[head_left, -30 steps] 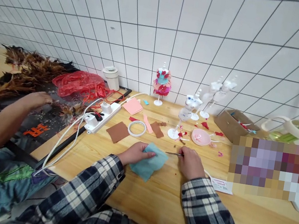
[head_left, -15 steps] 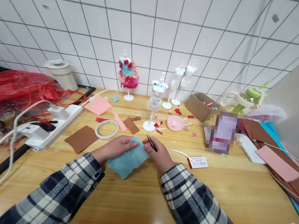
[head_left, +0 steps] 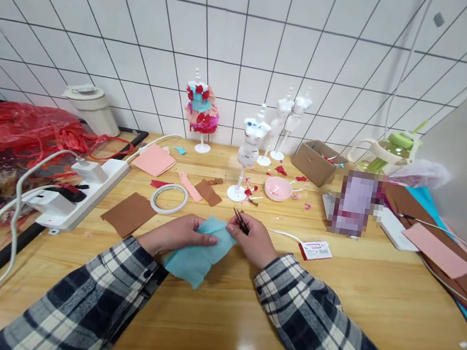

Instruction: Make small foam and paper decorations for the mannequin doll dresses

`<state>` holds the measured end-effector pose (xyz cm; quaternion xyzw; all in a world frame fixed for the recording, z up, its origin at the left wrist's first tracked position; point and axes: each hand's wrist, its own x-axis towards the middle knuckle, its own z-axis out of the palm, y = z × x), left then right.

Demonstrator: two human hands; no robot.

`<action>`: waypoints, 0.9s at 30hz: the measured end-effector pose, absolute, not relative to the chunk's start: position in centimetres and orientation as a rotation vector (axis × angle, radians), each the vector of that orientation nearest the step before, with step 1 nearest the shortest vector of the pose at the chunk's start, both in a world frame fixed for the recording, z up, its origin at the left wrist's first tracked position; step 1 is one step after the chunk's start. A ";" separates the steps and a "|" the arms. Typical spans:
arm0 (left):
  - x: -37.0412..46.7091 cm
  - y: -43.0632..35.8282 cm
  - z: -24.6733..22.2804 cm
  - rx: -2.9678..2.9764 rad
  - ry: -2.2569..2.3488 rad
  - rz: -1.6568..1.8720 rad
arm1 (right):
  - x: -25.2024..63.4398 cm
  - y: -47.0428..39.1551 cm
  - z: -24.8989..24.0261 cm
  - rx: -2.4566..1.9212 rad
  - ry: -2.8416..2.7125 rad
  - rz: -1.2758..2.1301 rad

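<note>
A light blue piece of crepe paper [head_left: 201,258] hangs between my two hands above the wooden table. My left hand [head_left: 180,233] pinches its upper left part, thumb on top. At its upper right corner, my right hand [head_left: 253,238] holds dark tweezers [head_left: 241,221] with the tips pointing up and left, and its fingertips touch the paper. Behind my hands stands a small white dress form [head_left: 248,152] with blue bits at its top. Red scraps [head_left: 249,192] lie by its base.
A tape roll [head_left: 169,198], brown paper [head_left: 128,214] and a power strip [head_left: 83,198] lie left. Further back are a decorated dress form [head_left: 202,108], a pink bowl [head_left: 278,188] and a cardboard box [head_left: 318,163]. A blurred-out phone [head_left: 353,203] stands right.
The view has shifted slightly. The blue paper's lower edge hangs a little lower, and my left hand's fingers lie flatter across it. The tweezers remain in my right hand.
</note>
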<state>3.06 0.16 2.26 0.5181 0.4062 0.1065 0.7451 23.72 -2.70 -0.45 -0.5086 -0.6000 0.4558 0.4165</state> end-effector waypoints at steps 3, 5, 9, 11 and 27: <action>2.3 0.1 1.9 1.072 0.939 0.338 | 23.8 -2.9 -0.5 -1.246 -1.301 1.309; 1.8 0.2 1.8 1.023 0.963 0.428 | 24.0 -3.2 -0.5 -1.210 -1.185 1.477; 1.2 0.2 1.8 0.937 1.000 0.560 | 24.3 -4.0 -0.4 -1.271 -1.342 1.548; 1.3 0.2 1.7 0.936 1.006 0.604 | 24.2 -4.3 -0.4 -1.305 -1.481 1.490; 1.5 0.0 1.4 1.084 1.043 0.477 | 23.7 -4.6 -0.6 -1.362 -1.724 1.324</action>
